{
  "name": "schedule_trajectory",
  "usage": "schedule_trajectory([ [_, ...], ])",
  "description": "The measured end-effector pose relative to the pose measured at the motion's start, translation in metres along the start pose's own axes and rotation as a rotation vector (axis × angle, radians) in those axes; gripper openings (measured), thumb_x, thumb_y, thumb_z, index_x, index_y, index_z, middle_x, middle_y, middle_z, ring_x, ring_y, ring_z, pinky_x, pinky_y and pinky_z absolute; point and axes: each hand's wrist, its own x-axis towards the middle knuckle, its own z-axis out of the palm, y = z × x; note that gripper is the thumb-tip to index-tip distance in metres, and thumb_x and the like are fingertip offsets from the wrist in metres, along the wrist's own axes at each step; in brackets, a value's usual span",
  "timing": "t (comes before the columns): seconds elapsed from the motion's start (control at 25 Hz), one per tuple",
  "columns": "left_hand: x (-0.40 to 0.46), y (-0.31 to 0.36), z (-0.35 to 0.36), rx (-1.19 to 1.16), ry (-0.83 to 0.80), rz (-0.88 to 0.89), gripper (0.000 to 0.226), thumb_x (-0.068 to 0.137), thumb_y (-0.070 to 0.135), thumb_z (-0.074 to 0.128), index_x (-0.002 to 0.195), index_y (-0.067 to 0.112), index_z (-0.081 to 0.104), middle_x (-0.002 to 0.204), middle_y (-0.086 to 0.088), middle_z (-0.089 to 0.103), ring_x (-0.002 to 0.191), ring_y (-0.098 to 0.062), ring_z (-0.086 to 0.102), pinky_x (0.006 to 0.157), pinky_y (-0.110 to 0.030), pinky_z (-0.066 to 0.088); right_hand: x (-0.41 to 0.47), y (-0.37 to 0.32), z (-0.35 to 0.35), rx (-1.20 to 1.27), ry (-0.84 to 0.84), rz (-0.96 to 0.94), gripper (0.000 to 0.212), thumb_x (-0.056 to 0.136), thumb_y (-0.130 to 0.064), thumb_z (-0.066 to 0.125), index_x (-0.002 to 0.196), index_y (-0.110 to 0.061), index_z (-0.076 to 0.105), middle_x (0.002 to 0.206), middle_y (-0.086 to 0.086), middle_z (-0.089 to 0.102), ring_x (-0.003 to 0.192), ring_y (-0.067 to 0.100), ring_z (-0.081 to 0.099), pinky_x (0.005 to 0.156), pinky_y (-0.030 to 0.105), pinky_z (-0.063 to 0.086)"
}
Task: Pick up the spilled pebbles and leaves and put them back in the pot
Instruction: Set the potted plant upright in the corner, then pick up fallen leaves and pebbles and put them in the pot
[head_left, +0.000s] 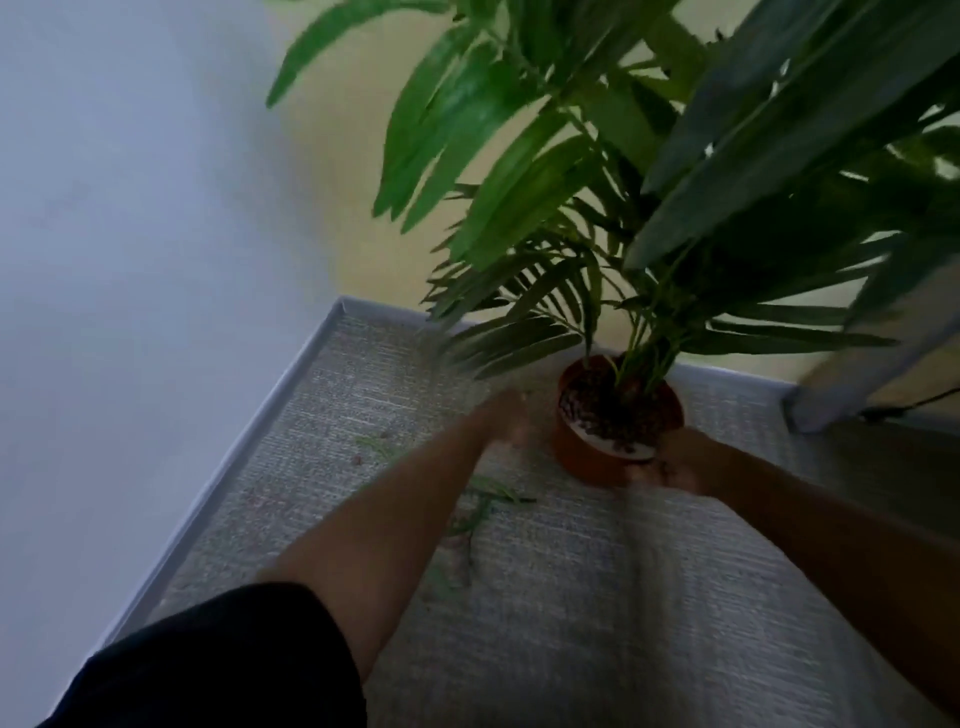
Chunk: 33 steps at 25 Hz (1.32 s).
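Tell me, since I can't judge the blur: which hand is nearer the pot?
Right. The right hand touches the pot at its near side; the left hand hovers just beside it.

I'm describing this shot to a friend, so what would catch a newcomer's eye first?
The tall green leafy plant filling the upper right, rooted in a round terracotta pot of dark pebbles in the corner of the grey woven carpet. Both bare hands reach for it, left hand beside the pot, right hand against its near side. Thin green fallen leaves lie between the arms.
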Motion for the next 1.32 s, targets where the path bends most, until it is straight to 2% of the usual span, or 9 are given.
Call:
schedule_trajectory([
  [0.16,-0.027,-0.021,-0.028,0.279,0.081,0.014,0.037,0.094,0.008,0.051,0.127,-0.008,0.054,0.131,-0.026,0.056,0.119,-0.036,0.057,0.096,-0.038,0.047,-0.028,-0.011,-0.001,-0.221,-0.019,0.045,0.018,0.099,-0.009,0.052,0.108,0.005,0.059,0.088,0.022,0.064,0.061,0.028,0.066,0.047,0.033,0.058],
  [0.32,-0.052,-0.047,-0.050,0.404,0.092,0.032,0.043,0.093,0.014,0.055,0.131,-0.005,0.051,0.136,-0.025,0.052,0.124,-0.037,0.052,0.100,-0.040,0.045,-0.052,-0.023,0.041,-0.685,0.015,0.085,0.037,0.104,-0.024,0.044,0.090,0.006,0.061,0.082,0.021,0.067,0.063,0.027,0.061,0.056,0.033,0.049],
  [0.4,-0.063,-0.063,-0.060,0.447,0.123,0.041,0.042,0.092,0.017,0.056,0.130,-0.003,0.055,0.135,-0.023,0.055,0.124,-0.036,0.052,0.102,-0.040,0.044,-0.060,-0.028,0.071,-0.779,-0.010,0.022,0.034,0.103,-0.025,0.046,0.096,0.004,0.063,0.090,0.021,0.071,0.063,0.025,0.062,0.056,0.032,0.050],
  [0.56,-0.067,-0.098,-0.068,0.467,0.160,0.016,0.034,0.090,0.017,0.056,0.117,-0.002,0.063,0.123,-0.022,0.063,0.116,-0.034,0.058,0.097,-0.038,0.046,-0.063,-0.021,0.122,-1.177,-0.073,-0.325,0.030,0.094,-0.016,0.050,0.113,0.002,0.065,0.102,0.021,0.070,0.079,0.029,0.064,0.063,0.032,0.051],
  [0.64,-0.064,-0.114,-0.064,0.503,0.108,0.002,0.030,0.091,0.020,0.054,0.108,-0.003,0.062,0.117,-0.024,0.065,0.109,-0.035,0.060,0.090,-0.037,0.047,-0.059,-0.013,0.140,-1.380,-0.035,-0.473,0.027,0.096,-0.016,0.047,0.110,-0.001,0.064,0.115,0.019,0.066,0.101,0.032,0.064,0.079,0.033,0.049],
  [0.72,-0.059,-0.129,-0.055,0.549,0.048,-0.026,0.028,0.090,0.020,0.051,0.106,-0.001,0.059,0.114,-0.024,0.064,0.106,-0.036,0.060,0.088,-0.038,0.048,-0.048,-0.001,0.153,-1.540,-0.084,-0.523,0.023,0.098,-0.017,0.045,0.102,-0.004,0.064,0.118,0.017,0.065,0.107,0.029,0.063,0.083,0.031,0.048],
  [0.92,-0.028,-0.159,-0.034,0.634,0.007,-0.057,0.034,0.087,0.023,0.055,0.116,0.006,0.052,0.121,-0.020,0.060,0.113,-0.037,0.057,0.096,-0.050,0.049,-0.001,0.025,0.160,-1.660,-0.212,-0.597,0.012,0.090,-0.019,0.054,0.098,-0.013,0.060,0.111,0.014,0.065,0.105,0.032,0.062,0.076,0.031,0.046],
  [1.12,-0.007,-0.182,-0.017,0.702,0.072,-0.087,0.033,0.090,0.023,0.051,0.120,0.010,0.048,0.119,-0.015,0.058,0.113,-0.035,0.059,0.092,-0.049,0.049,0.040,0.059,0.173,-1.649,-0.202,-0.574,0.045,0.085,-0.035,0.065,0.124,-0.017,0.052,0.122,0.010,0.061,0.112,0.030,0.060,0.088,0.039,0.053],
  [1.32,-0.006,-0.199,-0.013,0.701,0.097,-0.117,0.032,0.092,0.020,0.051,0.123,0.013,0.050,0.125,-0.013,0.062,0.117,-0.032,0.059,0.100,-0.046,0.046,0.056,0.071,0.181,-1.628,-0.096,-0.547,0.044,0.087,-0.021,0.056,0.130,-0.019,0.049,0.125,0.011,0.062,0.115,0.031,0.061,0.089,0.040,0.052],
])
